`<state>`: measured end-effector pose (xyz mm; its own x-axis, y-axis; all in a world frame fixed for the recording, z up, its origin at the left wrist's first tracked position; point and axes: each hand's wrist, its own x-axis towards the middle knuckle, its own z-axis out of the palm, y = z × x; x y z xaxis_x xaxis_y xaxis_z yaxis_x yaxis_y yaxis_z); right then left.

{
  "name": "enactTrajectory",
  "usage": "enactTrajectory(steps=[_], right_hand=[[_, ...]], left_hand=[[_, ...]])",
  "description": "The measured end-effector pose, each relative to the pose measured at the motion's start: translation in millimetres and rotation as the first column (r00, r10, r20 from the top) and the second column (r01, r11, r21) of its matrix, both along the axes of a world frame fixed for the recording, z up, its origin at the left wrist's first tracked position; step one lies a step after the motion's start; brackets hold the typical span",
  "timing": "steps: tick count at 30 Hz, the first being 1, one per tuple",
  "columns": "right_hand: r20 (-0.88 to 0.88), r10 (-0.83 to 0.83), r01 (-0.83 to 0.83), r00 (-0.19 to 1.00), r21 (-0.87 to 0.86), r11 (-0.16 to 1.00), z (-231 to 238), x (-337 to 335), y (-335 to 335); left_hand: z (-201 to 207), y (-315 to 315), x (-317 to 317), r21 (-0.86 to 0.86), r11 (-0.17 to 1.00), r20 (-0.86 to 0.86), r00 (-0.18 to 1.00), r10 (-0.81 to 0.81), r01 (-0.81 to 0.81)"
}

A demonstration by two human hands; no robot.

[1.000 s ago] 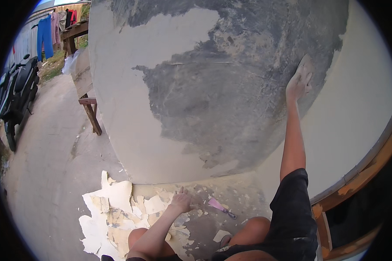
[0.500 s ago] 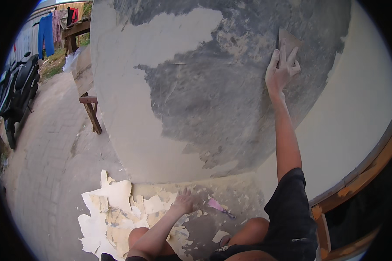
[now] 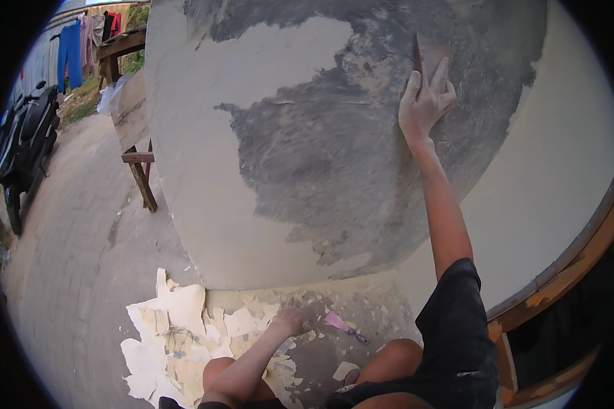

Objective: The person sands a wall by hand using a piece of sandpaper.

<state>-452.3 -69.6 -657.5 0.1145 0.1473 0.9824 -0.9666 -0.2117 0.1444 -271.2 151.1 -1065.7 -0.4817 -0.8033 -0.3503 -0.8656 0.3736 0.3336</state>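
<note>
My right hand (image 3: 428, 105) is raised high on the wall (image 3: 307, 157), closed around a flat, thin scraper (image 3: 435, 52) with its forefinger laid along it. The blade lies against a dark grey stripped patch, bordered by pale paint. Low on the left, my left hand (image 3: 292, 319) hovers over or rests on the ground, fingers stretched out and holding nothing; contact cannot be made out. Peeled paint sheets (image 3: 164, 334) lie beside it in a heap. A putty knife (image 3: 346, 327) with a pinkish blade lies on the floor to its right.
A wooden stand (image 3: 140, 160) is at the wall's left edge. Farther left, a dark motorbike (image 3: 28, 143) is parked on the paved path (image 3: 82, 225), with laundry (image 3: 70, 54) hanging behind. An orange-brown wooden frame (image 3: 559, 290) runs along the lower right.
My right hand and the scraper have moved left and slightly up along the wall. My left hand has stayed in nearly the same place.
</note>
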Motion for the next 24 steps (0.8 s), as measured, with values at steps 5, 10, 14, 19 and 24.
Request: enactTrajectory(steps=[5, 10, 14, 19, 24], right_hand=[[-0.605, 0.164, -0.103, 0.780, 0.134, 0.986, 6.7, 23.6, 28.2], [0.575, -0.002, -0.014, 0.818, 0.023, 1.000, 63.6, -113.1, -33.8], [-0.069, 0.046, -0.044, 0.997, 0.040, 0.998, -10.4, -4.2, 0.0], [-0.725, 0.207, -0.050, 0.657, 0.232, 0.971, 9.1, -44.1, 23.8], [0.394, -0.181, 0.142, 0.901, 0.127, 0.982, -0.4, -99.7, -21.6]], left_hand=[[12.9, 1.0, 2.3, 0.042, 0.999, -0.111, 0.994, -0.004, 0.009], [10.1, -4.9, -12.9, -0.036, 0.999, -0.065, 0.998, 0.005, -0.008], [-3.0, 0.9, 3.9, -0.050, 0.998, -0.034, 0.999, 0.025, -0.026], [-2.7, -3.3, -7.6, -0.035, 0.999, -0.044, 0.999, -0.006, 0.004], [-6.5, -3.7, -10.1, -0.065, 0.998, -0.019, 1.000, -0.019, 0.018]])
